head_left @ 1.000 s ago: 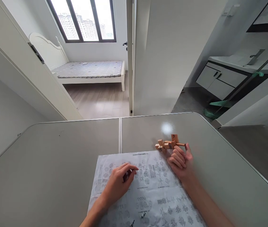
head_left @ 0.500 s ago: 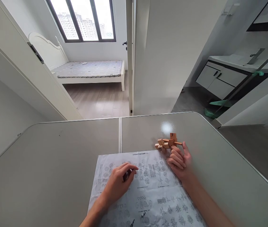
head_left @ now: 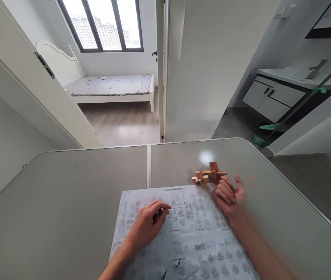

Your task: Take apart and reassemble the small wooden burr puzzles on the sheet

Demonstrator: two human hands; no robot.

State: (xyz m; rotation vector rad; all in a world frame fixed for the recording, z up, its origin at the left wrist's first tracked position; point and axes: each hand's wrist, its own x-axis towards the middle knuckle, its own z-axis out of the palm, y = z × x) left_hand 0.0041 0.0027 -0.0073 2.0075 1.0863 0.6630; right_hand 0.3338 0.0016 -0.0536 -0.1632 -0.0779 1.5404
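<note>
A small assembly of interlocking wooden puzzle pieces (head_left: 200,178), some with dark printed characters, lies just beyond the top edge of a printed paper sheet (head_left: 194,237). One upright piece (head_left: 213,166) and a thin wooden stick (head_left: 221,172) belong to its right part. My right hand (head_left: 227,192) is beside that part, several fingers curled and one digit extended away, gripping nothing. Whether its fingertips still touch the wood is unclear. My left hand (head_left: 150,219) rests on the paper with fingers curled and thumb near the fingertips; the dark hollow inside hides any contents.
The grey table (head_left: 66,210) has a pale seam (head_left: 148,167) running across it. Past the far edge are an open doorway, a bed (head_left: 110,85) and a window (head_left: 104,23). To the right stand a sink cabinet (head_left: 273,95) and a green-headed broom (head_left: 260,139).
My right hand has drawn back to the right, and its extended digit has left the stick's end. The right part of the puzzle has shifted slightly. My left hand stays put.
</note>
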